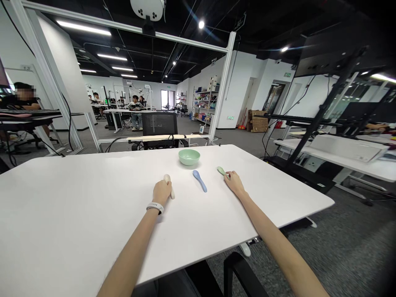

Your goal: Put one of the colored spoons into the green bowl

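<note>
The left hand [162,191] grips the cream spoon [167,177], which extends far and near past its fingers [168,186]. The right hand [234,182] grips the green spoon [220,170], jutting far-left.

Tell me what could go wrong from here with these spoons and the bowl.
The left grip covers part of the cream spoon, so that spoon might twist or slip if the hold is loose. The blue spoon lies between the left grip and the right grip, so a sideways sweep could knock it. The green bowl stands near the far edge of the table; a hard push away might tip it off.
</note>
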The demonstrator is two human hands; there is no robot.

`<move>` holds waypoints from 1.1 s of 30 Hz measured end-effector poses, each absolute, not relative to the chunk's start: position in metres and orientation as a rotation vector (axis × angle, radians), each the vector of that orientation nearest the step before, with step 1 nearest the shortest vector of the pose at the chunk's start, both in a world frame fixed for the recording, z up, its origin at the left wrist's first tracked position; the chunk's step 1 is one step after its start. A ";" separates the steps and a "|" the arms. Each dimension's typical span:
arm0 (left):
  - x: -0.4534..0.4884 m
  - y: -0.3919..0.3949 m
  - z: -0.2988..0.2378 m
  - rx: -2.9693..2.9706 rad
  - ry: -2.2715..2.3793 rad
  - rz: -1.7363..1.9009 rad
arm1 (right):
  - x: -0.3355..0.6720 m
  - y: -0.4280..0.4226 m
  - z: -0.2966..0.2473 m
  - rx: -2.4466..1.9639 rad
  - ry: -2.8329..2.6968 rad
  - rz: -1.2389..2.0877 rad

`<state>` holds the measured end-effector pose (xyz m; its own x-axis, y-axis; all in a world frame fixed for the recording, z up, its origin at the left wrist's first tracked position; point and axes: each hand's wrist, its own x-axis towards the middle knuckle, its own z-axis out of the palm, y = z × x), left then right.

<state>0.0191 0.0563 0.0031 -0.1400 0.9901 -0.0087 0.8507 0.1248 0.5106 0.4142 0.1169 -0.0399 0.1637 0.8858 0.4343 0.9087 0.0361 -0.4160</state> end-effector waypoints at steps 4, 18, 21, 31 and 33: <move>0.018 0.059 0.000 1.789 2.066 0.554 | 0.416 0.119 -0.042 -1.827 -1.712 -0.048; -0.120 0.054 0.031 2.003 2.318 0.686 | 0.398 0.117 -0.030 -1.685 -1.715 -0.293; -0.190 0.032 0.035 2.084 2.407 0.687 | 0.372 0.120 -0.023 -1.569 -1.877 -0.187; -0.286 0.003 -0.025 2.085 2.463 0.530 | 0.318 0.135 -0.025 -1.595 -2.136 0.099; -0.289 0.006 -0.033 2.070 2.477 0.524 | 0.319 0.134 -0.028 -1.590 -2.131 0.115</move>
